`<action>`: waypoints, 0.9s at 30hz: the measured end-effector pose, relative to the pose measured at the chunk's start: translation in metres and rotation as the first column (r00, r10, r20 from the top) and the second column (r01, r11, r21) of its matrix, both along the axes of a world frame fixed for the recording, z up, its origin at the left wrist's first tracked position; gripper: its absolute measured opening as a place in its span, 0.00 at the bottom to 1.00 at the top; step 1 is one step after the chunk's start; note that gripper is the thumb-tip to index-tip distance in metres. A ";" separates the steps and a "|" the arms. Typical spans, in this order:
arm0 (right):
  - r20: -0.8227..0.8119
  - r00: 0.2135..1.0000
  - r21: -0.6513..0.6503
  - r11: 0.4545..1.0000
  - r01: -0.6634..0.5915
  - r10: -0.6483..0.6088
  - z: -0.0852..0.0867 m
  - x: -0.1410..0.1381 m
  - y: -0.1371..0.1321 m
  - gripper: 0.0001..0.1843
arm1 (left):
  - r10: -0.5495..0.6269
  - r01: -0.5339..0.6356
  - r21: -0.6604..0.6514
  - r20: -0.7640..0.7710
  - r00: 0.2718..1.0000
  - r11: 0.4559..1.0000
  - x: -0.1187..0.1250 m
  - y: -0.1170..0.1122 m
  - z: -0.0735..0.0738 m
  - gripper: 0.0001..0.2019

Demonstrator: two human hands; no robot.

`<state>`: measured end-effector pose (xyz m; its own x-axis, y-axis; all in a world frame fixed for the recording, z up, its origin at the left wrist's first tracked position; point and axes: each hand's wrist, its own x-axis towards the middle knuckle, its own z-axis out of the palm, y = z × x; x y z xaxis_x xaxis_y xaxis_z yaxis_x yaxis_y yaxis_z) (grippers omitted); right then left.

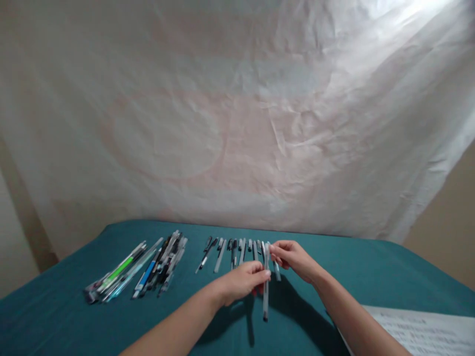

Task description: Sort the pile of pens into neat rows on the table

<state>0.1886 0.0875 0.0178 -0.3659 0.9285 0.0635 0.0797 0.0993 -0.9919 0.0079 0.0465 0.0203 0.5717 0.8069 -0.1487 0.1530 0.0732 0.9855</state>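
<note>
My left hand (241, 282) and my right hand (293, 258) meet over a teal-covered table (371, 267). Both pinch one clear pen with a dark tip (265, 299), which hangs a little above the cloth: the left fingers grip its middle, the right fingertips its upper end. Just behind the hands lies a row of several pens (233, 251) side by side. A loose pile of several pens (148, 267), one with a green barrel, another with a blue one, lies to the left.
A crumpled white sheet (237, 113) hangs as a backdrop behind the table. A printed white paper (423, 331) lies at the table's near right corner. Beige wall shows at both sides.
</note>
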 end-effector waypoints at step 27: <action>0.123 0.992 -0.064 0.998 -0.025 0.032 -0.017 -0.021 -0.004 0.21 | 0.383 -0.180 -0.441 0.428 0.819 0.879 0.023 -0.006 -0.036 0.12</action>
<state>0.1680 0.0837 0.0009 -0.3937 0.9183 -0.0421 0.2009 0.0412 -0.9788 0.0314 0.0404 -0.0154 0.4037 0.8860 -0.2281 -0.4253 0.4025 0.8106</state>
